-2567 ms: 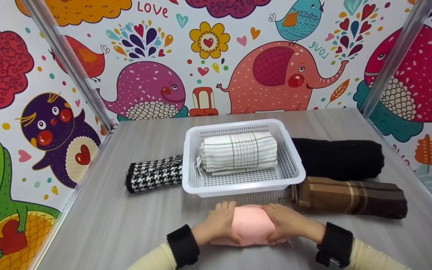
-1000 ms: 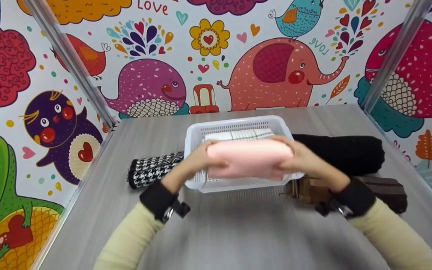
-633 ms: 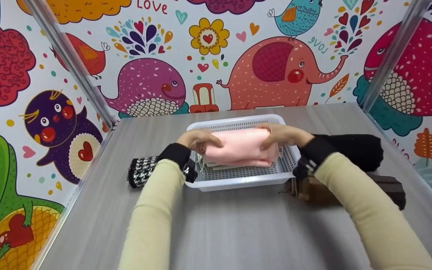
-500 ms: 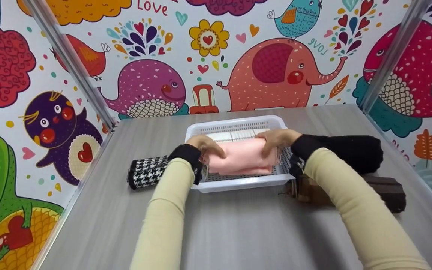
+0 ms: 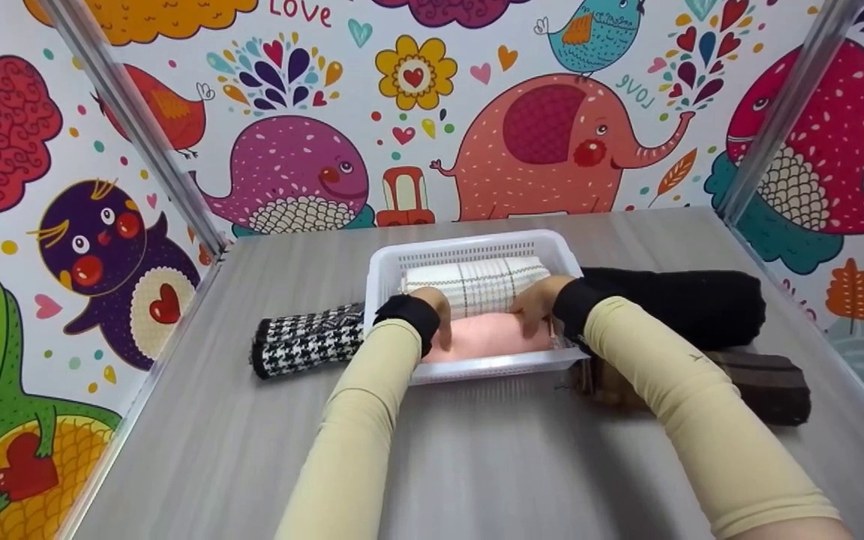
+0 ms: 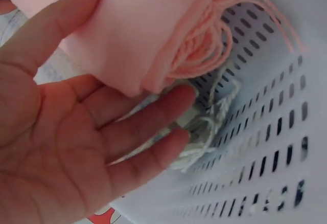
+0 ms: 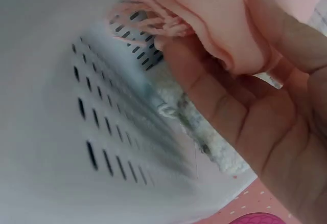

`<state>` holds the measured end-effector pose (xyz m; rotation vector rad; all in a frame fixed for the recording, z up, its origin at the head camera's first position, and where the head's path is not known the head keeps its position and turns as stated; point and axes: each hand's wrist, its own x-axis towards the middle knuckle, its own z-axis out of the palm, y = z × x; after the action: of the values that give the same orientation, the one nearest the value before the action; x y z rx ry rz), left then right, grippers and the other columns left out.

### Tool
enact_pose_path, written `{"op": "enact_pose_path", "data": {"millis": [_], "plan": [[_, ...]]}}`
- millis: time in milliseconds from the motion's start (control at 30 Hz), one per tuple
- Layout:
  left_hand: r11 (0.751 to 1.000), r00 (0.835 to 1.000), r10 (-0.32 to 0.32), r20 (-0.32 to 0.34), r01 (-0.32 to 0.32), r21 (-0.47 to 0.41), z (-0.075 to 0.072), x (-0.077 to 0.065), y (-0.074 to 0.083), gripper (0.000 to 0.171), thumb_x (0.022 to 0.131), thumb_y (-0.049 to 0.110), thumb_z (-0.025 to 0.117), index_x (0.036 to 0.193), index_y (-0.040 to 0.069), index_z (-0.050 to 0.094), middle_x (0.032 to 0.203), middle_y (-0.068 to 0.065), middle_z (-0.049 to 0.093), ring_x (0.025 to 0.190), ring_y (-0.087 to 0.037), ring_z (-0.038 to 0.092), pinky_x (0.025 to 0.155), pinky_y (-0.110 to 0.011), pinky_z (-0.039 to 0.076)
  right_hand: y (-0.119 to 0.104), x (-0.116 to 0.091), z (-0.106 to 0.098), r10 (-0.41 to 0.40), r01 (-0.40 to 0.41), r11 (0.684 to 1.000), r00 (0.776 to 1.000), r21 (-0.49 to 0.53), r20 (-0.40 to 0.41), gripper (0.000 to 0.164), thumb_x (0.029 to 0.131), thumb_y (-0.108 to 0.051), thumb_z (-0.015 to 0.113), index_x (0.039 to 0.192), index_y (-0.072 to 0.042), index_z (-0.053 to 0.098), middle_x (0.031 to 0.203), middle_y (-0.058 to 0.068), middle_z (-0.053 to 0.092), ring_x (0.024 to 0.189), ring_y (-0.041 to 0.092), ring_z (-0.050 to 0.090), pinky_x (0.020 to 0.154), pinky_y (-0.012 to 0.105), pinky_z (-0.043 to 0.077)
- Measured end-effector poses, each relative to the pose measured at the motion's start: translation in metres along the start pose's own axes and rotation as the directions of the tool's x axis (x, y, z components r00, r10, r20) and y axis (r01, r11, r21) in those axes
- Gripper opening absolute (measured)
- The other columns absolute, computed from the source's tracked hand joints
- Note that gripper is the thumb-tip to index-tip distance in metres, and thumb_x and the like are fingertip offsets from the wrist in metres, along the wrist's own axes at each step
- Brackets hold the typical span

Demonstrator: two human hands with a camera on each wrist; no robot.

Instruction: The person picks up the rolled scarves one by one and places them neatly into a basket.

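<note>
In the head view, a person in cream sleeves (image 5: 353, 442) reaches both arms over a white basket (image 5: 503, 365) on a gray table (image 5: 477, 465). A rolled pink cloth (image 5: 488, 336) lies inside along the near side, just in front of a white checked cloth (image 5: 469, 279). The pink cloth's long axis runs left to right, along the basket's front rim, between the left hand (image 5: 436, 306) and the right hand (image 5: 541, 300); each hand is at its own end, neither clearly nearer. Outside, a houndstooth roll (image 5: 308, 341) sits left, a black roll (image 5: 691, 307) and a brown roll (image 5: 769, 386) right.

In the left wrist view, the thumb rests on the pink cloth while nearly straight, slightly spread fingers reach behind its end, apparently pinching it lightly. Pink fringe (image 6: 204, 45) falls beside the perforated wall.

In the right wrist view, thumb and fingers pinch the opposite end from either side. How firmly either hand grips cannot be told.
</note>
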<state>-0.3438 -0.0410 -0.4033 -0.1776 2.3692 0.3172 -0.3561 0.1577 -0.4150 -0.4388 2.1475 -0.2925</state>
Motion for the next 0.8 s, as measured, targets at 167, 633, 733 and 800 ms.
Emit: {"op": "enact_pose_path", "data": {"millis": [167,633,733,800], "plan": [[0.999,0.997,0.039,-0.069,-0.036,0.04,0.0,-0.056,0.003,0.028,0.079,0.011,0.069,0.105,0.003,0.066,0.098,-0.009,0.061,0.091,-0.022,0.057,0.08,-0.027,0.048,-0.004,-0.003,0.0,-0.016,0.014,0.985,1.0,-0.172,-0.01,0.053,0.086,-0.01,0.055,0.137,-0.004,0.038,0.125,0.015,0.044,0.1,0.023,0.05,0.077,0.026,0.045],[0.986,0.994,0.061,0.09,-0.073,0.148,-0.001,0.075,-0.004,0.063,0.054,0.03,0.087,0.107,0.003,0.065,0.121,-0.011,0.056,0.105,-0.025,0.053,0.085,-0.033,0.047,0.043,0.053,-0.015,-0.202,0.191,0.96,0.979,-0.203,-0.034,0.045,0.086,-0.03,0.061,0.125,-0.009,0.052,0.115,0.009,0.054,0.081,0.02,0.059,0.068,0.032,0.05],[0.958,0.967,0.235,0.1,-0.248,0.147,-0.008,0.082,-0.01,0.061,0.067,0.041,0.078,0.114,0.006,0.062,0.118,-0.011,0.058,0.104,-0.023,0.055,0.084,-0.032,0.047,0.038,0.04,-0.024,-0.31,0.272,0.946,0.918,-0.173,-0.248,0.044,0.086,-0.024,0.061,0.125,-0.005,0.054,0.11,0.013,0.06,0.081,0.023,0.06,0.07,0.036,0.051],[0.921,0.92,0.387,0.057,-0.388,0.01,-0.017,0.049,-0.015,0.056,0.078,0.041,0.068,0.123,0.008,0.057,0.121,-0.011,0.058,0.109,-0.024,0.054,0.089,-0.036,0.045,0.01,-0.002,-0.02,-0.356,0.291,0.934,0.795,-0.205,-0.491,0.036,0.086,-0.012,0.058,0.12,0.0,0.056,0.102,0.017,0.063,0.084,0.029,0.06,0.074,0.041,0.05]]}}
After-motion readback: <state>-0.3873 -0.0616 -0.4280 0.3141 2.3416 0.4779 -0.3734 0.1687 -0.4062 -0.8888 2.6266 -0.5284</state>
